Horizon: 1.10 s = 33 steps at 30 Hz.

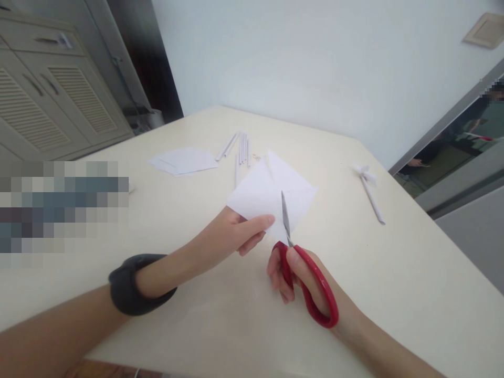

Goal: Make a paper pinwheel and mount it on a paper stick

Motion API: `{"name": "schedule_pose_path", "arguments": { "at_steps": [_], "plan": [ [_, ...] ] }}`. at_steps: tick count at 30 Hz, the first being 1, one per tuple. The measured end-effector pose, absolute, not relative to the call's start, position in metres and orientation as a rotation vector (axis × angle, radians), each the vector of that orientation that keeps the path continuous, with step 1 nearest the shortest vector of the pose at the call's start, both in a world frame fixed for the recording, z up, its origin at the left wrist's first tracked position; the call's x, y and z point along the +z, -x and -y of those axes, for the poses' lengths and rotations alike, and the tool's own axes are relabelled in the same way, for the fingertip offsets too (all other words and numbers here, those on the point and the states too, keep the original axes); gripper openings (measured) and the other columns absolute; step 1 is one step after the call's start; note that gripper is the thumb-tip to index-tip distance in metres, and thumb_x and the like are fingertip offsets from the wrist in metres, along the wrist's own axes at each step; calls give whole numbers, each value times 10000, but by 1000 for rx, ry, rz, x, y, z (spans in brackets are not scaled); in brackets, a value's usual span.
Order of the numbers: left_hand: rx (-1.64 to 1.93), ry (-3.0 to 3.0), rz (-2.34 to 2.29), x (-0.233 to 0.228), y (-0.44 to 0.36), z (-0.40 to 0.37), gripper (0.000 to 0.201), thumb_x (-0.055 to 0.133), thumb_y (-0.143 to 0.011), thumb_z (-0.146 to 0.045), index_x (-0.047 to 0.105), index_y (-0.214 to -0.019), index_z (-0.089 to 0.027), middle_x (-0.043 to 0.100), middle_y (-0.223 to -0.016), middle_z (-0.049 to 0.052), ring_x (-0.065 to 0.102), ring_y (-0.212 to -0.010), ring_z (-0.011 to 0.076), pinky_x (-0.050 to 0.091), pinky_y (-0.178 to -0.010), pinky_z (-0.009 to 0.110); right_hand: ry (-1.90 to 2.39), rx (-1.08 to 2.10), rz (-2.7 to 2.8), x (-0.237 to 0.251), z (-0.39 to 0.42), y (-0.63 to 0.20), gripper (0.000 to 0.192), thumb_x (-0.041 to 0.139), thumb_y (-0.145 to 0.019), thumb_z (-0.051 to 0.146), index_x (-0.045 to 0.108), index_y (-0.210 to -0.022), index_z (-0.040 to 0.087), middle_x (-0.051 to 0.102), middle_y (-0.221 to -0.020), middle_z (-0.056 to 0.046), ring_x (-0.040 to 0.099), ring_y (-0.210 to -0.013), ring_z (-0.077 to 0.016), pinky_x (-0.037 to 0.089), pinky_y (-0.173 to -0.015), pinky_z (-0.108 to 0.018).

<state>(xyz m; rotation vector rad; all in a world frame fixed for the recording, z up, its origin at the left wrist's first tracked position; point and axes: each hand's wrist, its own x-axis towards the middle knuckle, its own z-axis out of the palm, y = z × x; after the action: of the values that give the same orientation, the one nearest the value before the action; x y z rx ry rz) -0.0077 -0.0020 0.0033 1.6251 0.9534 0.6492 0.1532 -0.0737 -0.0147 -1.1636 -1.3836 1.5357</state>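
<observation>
Pinching a white paper sheet [271, 191] at its near edge, the left hand [240, 233] held it just above the surface [394, 273]. Right hand [293, 275] gripped red scissors [305, 273] w/ fingers thru the loops, blades cutting into the sheet. Paper sticks [240, 147] & a paper stack [185, 160] lay behind.
</observation>
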Motion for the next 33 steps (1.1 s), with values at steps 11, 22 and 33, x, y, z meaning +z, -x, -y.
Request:
{"name": "schedule_pose_path", "arguments": {
  "at_steps": [11,22,33],
  "plan": [
    [647,-1693,-994,5,8,4,493,435,-875,-317,311,-421,-171,328,-384,-54,354,-414,68,338,-515,234,1160,1518,1412,-20,74,-152,542,338,-834,657,511,-721,156,504,-595,-4,410,-426,-70,349,-433,-217],
    [565,-1742,-1013,5,9,3,516,415,-876,-358,283,-414,-172,302,-387,-52,326,-410,68,321,-505,245,1123,1564,1355,-20,73,-156,534,373,-836,638,547,-729,144,523,-611,-17,417,-447,-75,378,-481,-233],
    [567,-1745,-1016,8,8,4,512,417,-878,-352,289,-417,-169,311,-386,-53,330,-406,64,317,-500,245,1192,1529,1378,-16,73,-153,519,363,-848,620,523,-699,150,476,-568,3,391,-412,-72,353,-443,-232]
  ]
}}
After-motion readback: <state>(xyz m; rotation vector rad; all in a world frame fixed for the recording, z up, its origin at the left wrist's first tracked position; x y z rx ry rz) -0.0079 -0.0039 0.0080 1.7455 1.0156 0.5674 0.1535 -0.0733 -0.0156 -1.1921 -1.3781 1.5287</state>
